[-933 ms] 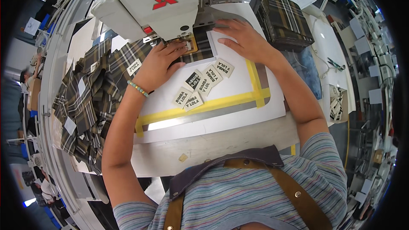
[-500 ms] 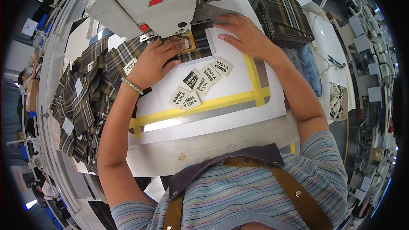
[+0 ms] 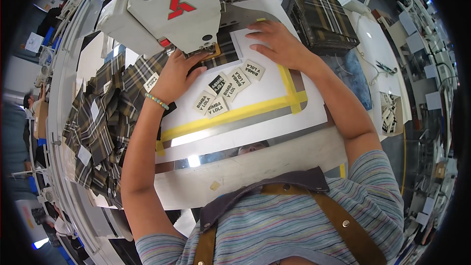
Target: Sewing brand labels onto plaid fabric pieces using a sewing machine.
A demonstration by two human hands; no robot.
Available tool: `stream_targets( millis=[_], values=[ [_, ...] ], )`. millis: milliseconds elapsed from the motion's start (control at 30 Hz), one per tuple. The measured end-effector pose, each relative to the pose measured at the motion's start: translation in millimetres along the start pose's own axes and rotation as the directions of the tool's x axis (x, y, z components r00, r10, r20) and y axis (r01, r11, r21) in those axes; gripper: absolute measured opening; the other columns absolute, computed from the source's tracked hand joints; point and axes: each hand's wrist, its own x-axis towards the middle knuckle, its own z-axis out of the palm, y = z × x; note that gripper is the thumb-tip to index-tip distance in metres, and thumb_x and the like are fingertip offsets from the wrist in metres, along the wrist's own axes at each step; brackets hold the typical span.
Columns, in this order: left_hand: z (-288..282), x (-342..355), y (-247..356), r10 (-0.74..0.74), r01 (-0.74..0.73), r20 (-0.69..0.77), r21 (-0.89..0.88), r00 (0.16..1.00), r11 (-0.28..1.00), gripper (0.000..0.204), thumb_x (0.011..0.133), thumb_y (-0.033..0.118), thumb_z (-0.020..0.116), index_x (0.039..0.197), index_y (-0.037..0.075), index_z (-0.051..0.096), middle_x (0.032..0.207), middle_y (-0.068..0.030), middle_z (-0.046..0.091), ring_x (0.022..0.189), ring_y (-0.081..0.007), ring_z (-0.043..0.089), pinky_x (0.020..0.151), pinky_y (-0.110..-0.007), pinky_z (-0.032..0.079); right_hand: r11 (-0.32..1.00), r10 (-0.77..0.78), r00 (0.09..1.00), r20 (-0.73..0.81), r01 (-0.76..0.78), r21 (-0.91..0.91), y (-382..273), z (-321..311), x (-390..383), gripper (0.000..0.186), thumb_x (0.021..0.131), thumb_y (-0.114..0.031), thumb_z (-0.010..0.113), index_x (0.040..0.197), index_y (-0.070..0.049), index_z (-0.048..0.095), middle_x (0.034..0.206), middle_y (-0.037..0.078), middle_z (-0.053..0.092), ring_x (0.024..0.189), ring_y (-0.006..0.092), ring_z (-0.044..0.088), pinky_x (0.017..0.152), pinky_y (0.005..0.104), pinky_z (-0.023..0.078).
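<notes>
My left hand (image 3: 177,74), a beaded bracelet at its wrist, rests at the sewing machine head (image 3: 174,7). Its index finger and thumb are apart, and the index reaches over the plaid fabric (image 3: 226,44) by the presser area; the other fingertips are partly hidden by the machine. Fingers spread, my right hand (image 3: 278,43) lies on the far right part of a white sheet (image 3: 270,99) edged with yellow tape (image 3: 235,114). Between my hands and my body several small printed labels (image 3: 229,90) lie on the sheet, one of them dark, the others cream.
Cut plaid pieces (image 3: 100,127) are heaped at the left. At the far right stands a folded plaid stack (image 3: 326,19). Small thread snips (image 3: 386,67) and an open box of labels (image 3: 389,114) lie farther right. A grey table edge (image 3: 265,159) runs nearest me.
My left index finger now points out along the fabric, while earlier several of that hand's fingers lay flat there. A shiny strip shows beyond the sheet's near edge. My right hand stays spread.
</notes>
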Motion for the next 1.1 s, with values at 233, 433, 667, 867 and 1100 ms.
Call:
stream_targets(
  millis=[233,433,667,867,1100],
  values=[
    [-7,-23,-4,-0.21,0.194,-0.084,-0.163,0.974,0.967,0.038,0.095,0.011,0.077,0.131,0.001,0.072,0.128,-0.0151,0.071,0.124,-0.036,0.06,0.106,-0.043,0.049,0.99,0.025,0.986,0.163,-0.047,0.136,-21,-3,5,0.044,0.108,-0.029,0.066,0.147,-0.011,0.066,0.162,0.01,0.054,0.155,0.0319,0.041,0.128,0.0486,0.032],
    [-17,-34,-9,-0.189,0.18,-0.161,-0.067,0.969,0.981,0.038,0.091,0.012,0.082,0.126,0.0,0.073,0.134,-0.0134,0.068,0.129,-0.0361,0.06,0.113,-0.042,0.048,0.999,0.038,0.952,0.305,-0.027,-0.04,-26,9,15,0.057,0.111,-0.042,0.058,0.161,-0.016,0.053,0.173,0.008,0.042,0.162,0.0297,0.032,0.133,0.0535,0.023],
    [-11,-37,-11,-0.262,0.251,-0.138,-0.088,0.955,0.964,0.045,0.089,0.015,0.084,0.131,0.003,0.072,0.14,-0.0135,0.064,0.134,-0.0361,0.058,0.116,-0.044,0.046,1.0,0.006,0.947,0.321,-0.004,-0.006,-31,10,5,0.064,0.111,-0.054,0.051,0.161,-0.013,0.054,0.174,0.008,0.04,0.165,0.0264,0.027,0.134,0.0611,0.014],
    [7,-28,8,-0.222,0.199,-0.148,-0.157,0.964,0.967,0.052,0.085,0.019,0.088,0.132,0.005,0.073,0.129,-0.012,0.064,0.128,-0.0359,0.055,0.113,-0.045,0.046,0.994,0.046,0.913,0.405,-0.003,-0.107,-44,-19,-10,0.062,0.111,-0.049,0.055,0.157,-0.007,0.056,0.168,0.011,0.049,0.162,0.0281,0.033,0.134,0.0575,0.017],
    [23,-16,5,-0.247,0.215,-0.273,-0.14,0.93,0.966,0.038,0.082,0.019,0.09,0.115,0.006,0.076,0.115,-0.011,0.064,0.121,-0.0368,0.055,0.108,-0.044,0.046,0.999,0.023,0.968,0.251,-0.03,0.025,-52,-6,-25,0.056,0.112,-0.039,0.058,0.153,-0.001,0.057,0.162,0.012,0.054,0.157,0.0305,0.04,0.133,0.0545,0.021]
  ],
)
